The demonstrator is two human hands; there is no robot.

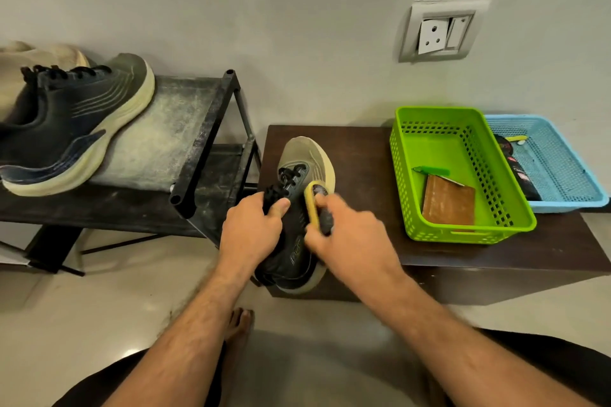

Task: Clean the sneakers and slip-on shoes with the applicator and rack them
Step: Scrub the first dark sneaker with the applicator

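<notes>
A dark sneaker [305,162] with a pale yellow sole and black laces lies on the left end of a dark brown low table [363,155], toe pointing to the wall. My left hand [251,231] grips it at the tongue and laces. My right hand [350,241] holds a yellow-rimmed applicator [314,205] with a dark pad, pressed against the sneaker's right side. The matching sneaker [76,122] stands on the top shelf of a black shoe rack [205,129] at the left. Behind it lies a beige shoe [13,76], mostly hidden.
A green plastic basket [463,231] on the table holds a brown wooden piece and a green item. A blue basket [562,205] behind it holds dark tubes. A wall socket [439,33] is above. My bare foot [239,327] rests on the tiled floor.
</notes>
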